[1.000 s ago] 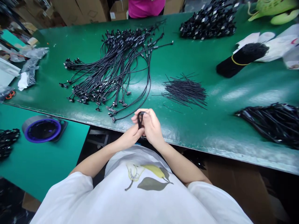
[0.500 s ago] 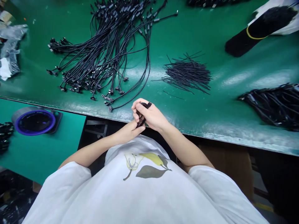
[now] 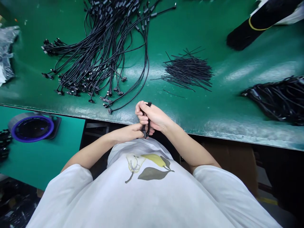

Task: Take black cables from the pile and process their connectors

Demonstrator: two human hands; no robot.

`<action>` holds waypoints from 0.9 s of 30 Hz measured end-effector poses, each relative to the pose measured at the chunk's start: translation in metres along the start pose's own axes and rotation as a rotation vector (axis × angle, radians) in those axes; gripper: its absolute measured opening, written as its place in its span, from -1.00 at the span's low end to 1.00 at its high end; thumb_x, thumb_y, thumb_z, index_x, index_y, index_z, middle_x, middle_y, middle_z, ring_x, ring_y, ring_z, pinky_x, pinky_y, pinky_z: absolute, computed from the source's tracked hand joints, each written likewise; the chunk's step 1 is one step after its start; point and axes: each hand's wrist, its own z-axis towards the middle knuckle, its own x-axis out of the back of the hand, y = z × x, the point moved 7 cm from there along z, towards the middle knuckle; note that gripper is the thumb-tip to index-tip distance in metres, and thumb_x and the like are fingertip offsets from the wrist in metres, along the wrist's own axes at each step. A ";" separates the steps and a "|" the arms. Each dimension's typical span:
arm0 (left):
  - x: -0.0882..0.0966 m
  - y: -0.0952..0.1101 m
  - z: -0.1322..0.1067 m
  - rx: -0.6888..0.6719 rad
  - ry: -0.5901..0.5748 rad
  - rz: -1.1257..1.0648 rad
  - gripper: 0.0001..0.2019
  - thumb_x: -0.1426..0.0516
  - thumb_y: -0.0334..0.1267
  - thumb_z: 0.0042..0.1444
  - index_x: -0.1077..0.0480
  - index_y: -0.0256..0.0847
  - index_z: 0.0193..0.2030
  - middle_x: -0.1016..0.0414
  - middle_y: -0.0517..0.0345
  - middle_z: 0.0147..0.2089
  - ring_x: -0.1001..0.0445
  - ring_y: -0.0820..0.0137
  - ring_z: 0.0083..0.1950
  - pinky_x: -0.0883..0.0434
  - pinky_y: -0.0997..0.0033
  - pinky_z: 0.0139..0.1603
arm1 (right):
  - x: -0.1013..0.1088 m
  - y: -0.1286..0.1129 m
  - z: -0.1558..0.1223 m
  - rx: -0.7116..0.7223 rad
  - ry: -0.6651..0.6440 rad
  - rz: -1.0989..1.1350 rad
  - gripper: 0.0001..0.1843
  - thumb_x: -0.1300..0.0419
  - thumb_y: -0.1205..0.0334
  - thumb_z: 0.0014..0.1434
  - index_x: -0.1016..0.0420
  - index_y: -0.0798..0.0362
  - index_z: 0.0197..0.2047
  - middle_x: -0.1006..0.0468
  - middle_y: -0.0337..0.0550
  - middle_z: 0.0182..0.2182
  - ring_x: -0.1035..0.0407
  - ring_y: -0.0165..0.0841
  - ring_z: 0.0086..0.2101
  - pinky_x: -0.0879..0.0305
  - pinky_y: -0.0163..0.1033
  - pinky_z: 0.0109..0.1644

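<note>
A black cable point(image 3: 148, 123), gathered into a small coil, is held between my two hands at the near edge of the green table. My right hand point(image 3: 152, 114) has its fingers wrapped round the upper part of the coil, and a dark connector end sticks up by the thumb. Below it, my left hand point(image 3: 136, 130) grips the lower part, where a grey piece of the cable shows. Some fingers of both hands are hidden behind the coil. Just beyond lies a large pile of loose black cables point(image 3: 104, 50) with metal-tipped connectors.
A heap of short thin black ties point(image 3: 188, 70) lies right of the cables. Farther right are a black bundle with a yellow band point(image 3: 251, 27) and a stack of coiled cables point(image 3: 280, 98). A purple-rimmed round object point(image 3: 32, 127) sits on the lower left surface; clear plastic bags point(image 3: 8, 52) lie far left.
The coil has turned more upright between my hands, and its lower end now shows below the right fingers. My left hand has shifted slightly down. The whole view has moved a little.
</note>
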 end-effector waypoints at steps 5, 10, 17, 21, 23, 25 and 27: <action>-0.005 -0.002 -0.003 -0.013 -0.045 -0.376 -0.69 -0.24 -0.40 -0.04 -0.45 -0.27 -0.09 -0.49 0.00 -0.05 -0.45 0.23 0.07 -0.30 0.08 0.18 | -0.003 -0.005 0.001 0.024 -0.044 0.047 -0.45 -0.29 -0.24 0.04 -0.21 0.09 -0.43 -0.13 -0.44 -0.57 0.12 -0.69 -0.66 0.13 -0.54 -0.67; -0.014 0.001 0.001 -0.055 -0.103 -0.406 -0.65 -0.34 -0.19 -0.01 -0.47 -0.30 -0.11 -0.52 -0.03 -0.14 -0.53 0.22 -0.02 -0.37 0.09 0.13 | -0.015 -0.013 0.000 0.069 -0.075 0.080 -0.43 -0.24 -0.27 0.07 -0.17 0.07 -0.46 -0.07 -0.47 -0.62 0.27 -0.69 -0.68 0.32 -0.55 -0.72; -0.018 0.002 0.009 -0.083 -0.156 -0.215 -0.56 -0.30 0.06 -0.02 -0.49 -0.36 -0.25 -0.57 -0.02 -0.36 -0.52 0.36 -0.36 -0.43 0.30 -0.19 | -0.025 -0.019 -0.011 0.131 -0.193 0.012 -0.41 -0.24 -0.28 0.06 -0.17 0.08 -0.51 -0.10 -0.46 -0.64 0.21 -0.69 -0.71 0.26 -0.53 -0.75; -0.001 0.011 0.006 -0.197 0.036 0.043 -0.64 -0.23 0.01 0.10 -0.50 -0.32 -0.23 -0.54 0.08 -0.41 -0.49 0.38 -0.31 -0.38 0.31 -0.09 | -0.012 -0.025 -0.015 0.126 -0.025 -0.087 -0.55 -0.30 -0.11 0.09 -0.25 0.07 -0.39 -0.25 -0.39 -0.56 -0.12 -0.61 -0.64 -0.06 -0.49 -0.66; 0.005 0.013 0.006 -0.211 0.121 0.135 -0.67 -0.26 0.00 0.06 -0.48 -0.29 -0.35 -0.51 0.13 -0.40 -0.48 0.34 -0.22 -0.36 0.31 -0.04 | -0.007 -0.028 -0.016 0.127 0.062 -0.020 -0.60 -0.34 -0.01 0.07 -0.24 0.05 -0.33 -0.21 -0.45 -0.58 -0.05 -0.64 -0.66 -0.01 -0.52 -0.65; 0.001 0.011 0.007 -0.184 0.086 0.059 -0.65 -0.31 0.01 -0.02 -0.44 -0.28 -0.39 -0.46 0.17 -0.41 -0.48 0.33 -0.24 -0.40 0.30 -0.10 | -0.006 -0.031 -0.017 0.140 0.098 0.054 -0.61 -0.34 0.01 0.06 -0.23 0.02 -0.31 -0.09 -0.53 -0.65 0.17 -0.66 -0.71 0.19 -0.53 -0.70; -0.011 0.008 0.009 -0.144 -0.026 -0.161 -0.60 -0.32 0.04 -0.04 -0.40 -0.28 -0.33 -0.36 0.23 -0.46 -0.47 0.38 -0.38 -0.42 0.32 -0.24 | -0.007 -0.033 -0.018 0.147 0.073 0.069 -0.61 -0.30 -0.06 0.07 -0.24 0.03 -0.33 0.03 -0.57 -0.71 0.32 -0.65 -0.72 0.32 -0.51 -0.72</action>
